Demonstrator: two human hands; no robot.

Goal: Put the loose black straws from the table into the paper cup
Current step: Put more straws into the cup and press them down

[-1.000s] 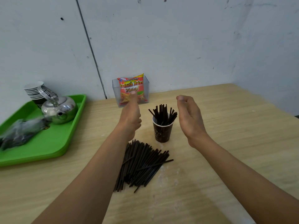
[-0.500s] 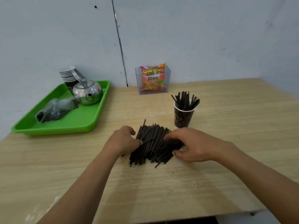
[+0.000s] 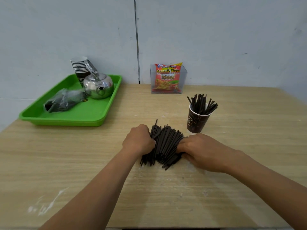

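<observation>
Since loose straws [image 3: 166, 143] are sprawling flat, left hand [image 3: 138, 141] and right hand [image 3: 197, 147] are clamping them into one bundle. Quicker loading, I'm guessing.

The straws [image 3: 166, 146] at centre frame are black. Right of centre, the paper cup [image 3: 196, 121] is dark brown with pale line print. The tray [image 3: 69, 117] at left is bright green, the table [image 3: 66, 163] pale wood-grain, and the snack packet [image 3: 167, 77] red and yellow.
</observation>
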